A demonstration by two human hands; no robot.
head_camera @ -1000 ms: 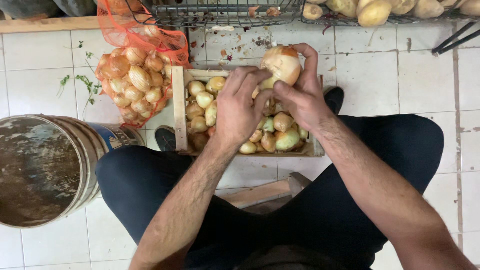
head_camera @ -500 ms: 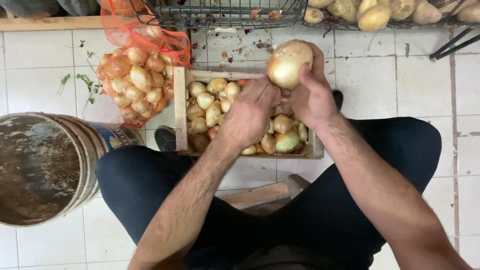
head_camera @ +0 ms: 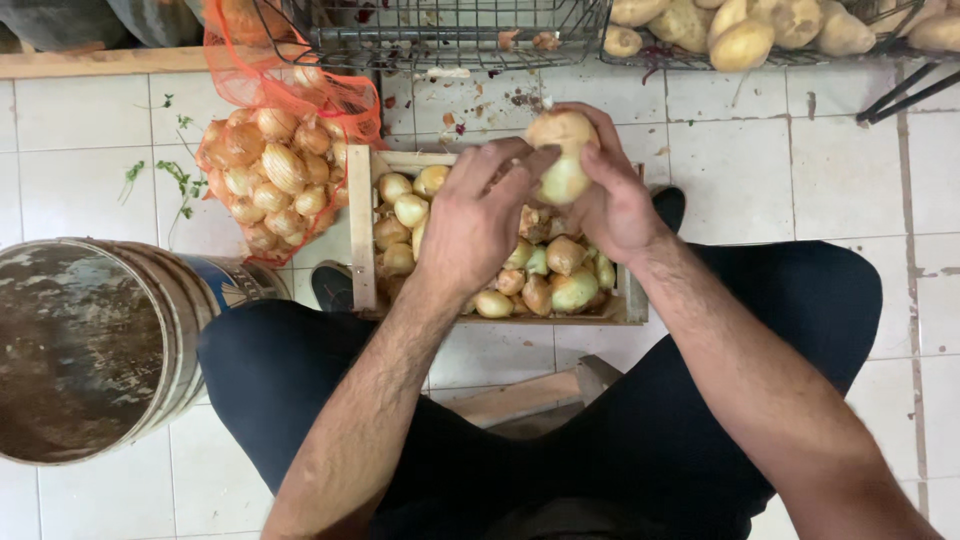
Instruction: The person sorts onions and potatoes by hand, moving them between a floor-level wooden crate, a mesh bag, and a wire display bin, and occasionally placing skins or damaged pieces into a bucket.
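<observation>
Above the crate (head_camera: 360, 230), between your knees, you hold one large onion (head_camera: 562, 158) up in both hands. Your right hand (head_camera: 618, 205) is closed round its right and near side, carrying the weight, while your left hand (head_camera: 475, 225) is curled against its left side with the fingertips (head_camera: 520, 165) pressed to the skin, a grip that looks suited to working at the dry outer layer. The onion is round, pale yellow-brown, papery on top and smoother below. Under it the crate, of rough pale wooden slats, sits on the floor (head_camera: 80, 150) and is part filled with smaller onions (head_camera: 560, 275), some glossy and greenish-white as if bare of skin. Left of the crate slumps an orange net sack (head_camera: 275, 180) bulging with brown-skinned onions. On the near left stands a worn barrel (head_camera: 85, 350) with a scuffed, stained top. At the far edge wire baskets (head_camera: 450, 35) carry potatoes (head_camera: 745, 40). Scraps of peel litter the white tiled floor.
</observation>
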